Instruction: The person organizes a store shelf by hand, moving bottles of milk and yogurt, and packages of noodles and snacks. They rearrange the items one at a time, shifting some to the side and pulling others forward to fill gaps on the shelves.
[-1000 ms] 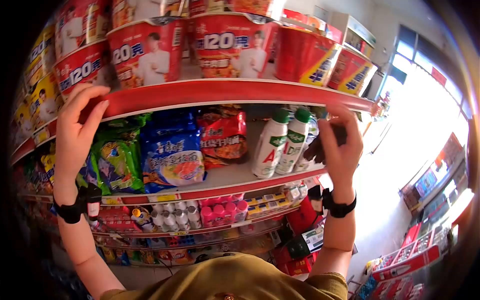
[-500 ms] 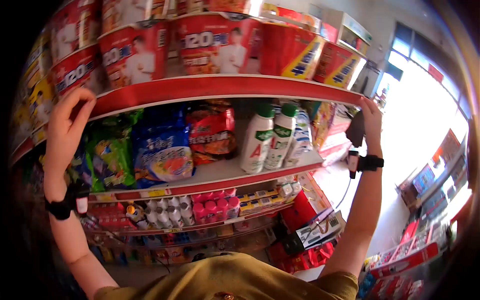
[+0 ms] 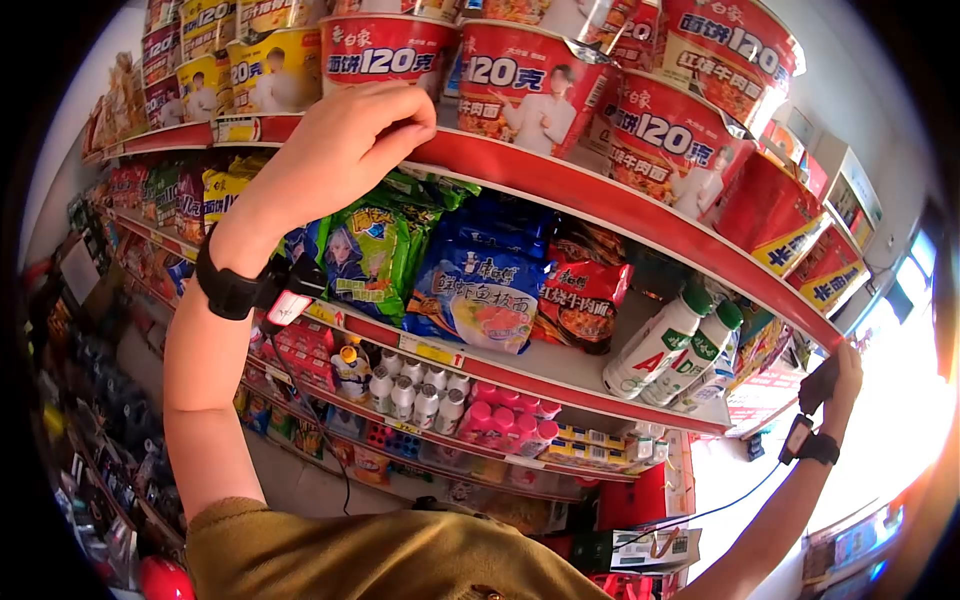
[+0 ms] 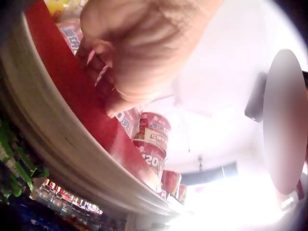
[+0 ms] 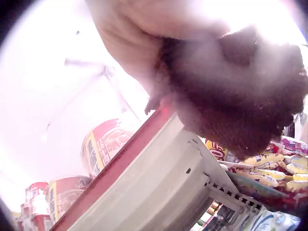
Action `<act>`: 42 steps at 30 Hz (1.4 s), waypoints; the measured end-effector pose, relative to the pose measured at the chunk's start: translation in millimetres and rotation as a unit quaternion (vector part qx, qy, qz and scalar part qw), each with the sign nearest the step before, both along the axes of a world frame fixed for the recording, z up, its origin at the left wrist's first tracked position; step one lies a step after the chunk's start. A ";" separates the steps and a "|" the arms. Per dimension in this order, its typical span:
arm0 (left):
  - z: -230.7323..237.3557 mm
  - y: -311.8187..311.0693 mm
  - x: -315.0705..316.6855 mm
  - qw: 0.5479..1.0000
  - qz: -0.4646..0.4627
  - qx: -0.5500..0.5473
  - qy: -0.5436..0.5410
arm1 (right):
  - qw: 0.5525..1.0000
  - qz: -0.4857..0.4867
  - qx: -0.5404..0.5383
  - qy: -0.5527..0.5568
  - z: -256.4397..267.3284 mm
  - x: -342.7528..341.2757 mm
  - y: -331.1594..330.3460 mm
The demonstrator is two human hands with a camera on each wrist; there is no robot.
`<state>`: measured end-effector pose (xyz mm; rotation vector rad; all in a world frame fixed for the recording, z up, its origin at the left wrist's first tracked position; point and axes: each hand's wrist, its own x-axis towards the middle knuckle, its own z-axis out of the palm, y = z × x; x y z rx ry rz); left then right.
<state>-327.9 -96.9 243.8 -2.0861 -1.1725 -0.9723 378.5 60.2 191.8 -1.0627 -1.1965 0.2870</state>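
Observation:
In the head view, my left hand (image 3: 345, 140) rests at the red front edge (image 3: 560, 180) of the upper shelf, its fingers bent over the lip. The left wrist view shows the thumb against the red strip. My right hand (image 3: 848, 375) holds a dark brown fuzzy cloth (image 5: 240, 96) at the right end of this edge. In the right wrist view the cloth hangs beside the shelf's corner, by the white underside. Red instant noodle cups (image 3: 530, 85) stand stacked just behind the edge.
Below are green snack bags (image 3: 365, 255), blue noodle packs (image 3: 480, 285), a red noodle pack (image 3: 580, 300) and white bottles with green caps (image 3: 660, 345). Lower shelves hold pink bottles (image 3: 500, 425) and small white bottles (image 3: 415, 395). A cable (image 3: 320, 430) hangs from the left wrist.
The right hand has moved right along the shelf edge with the cloth, to its far right end. The left hand stays at about the same shelf spot while the head view has turned left.

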 end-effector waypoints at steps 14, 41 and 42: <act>-1.5 9.2 9.2 0.999 0.013 0.050 0.015 | 0.996 0.018 -0.081 -0.028 13.1 17.7 0.3; -56.8 10.4 -19.4 0.959 0.097 0.248 0.097 | 0.979 -0.046 -0.025 -0.196 -3.9 112.6 53.5; -59.5 12.1 -17.6 0.959 0.094 0.254 0.085 | 0.972 -0.059 -0.003 -0.228 -5.9 116.2 56.3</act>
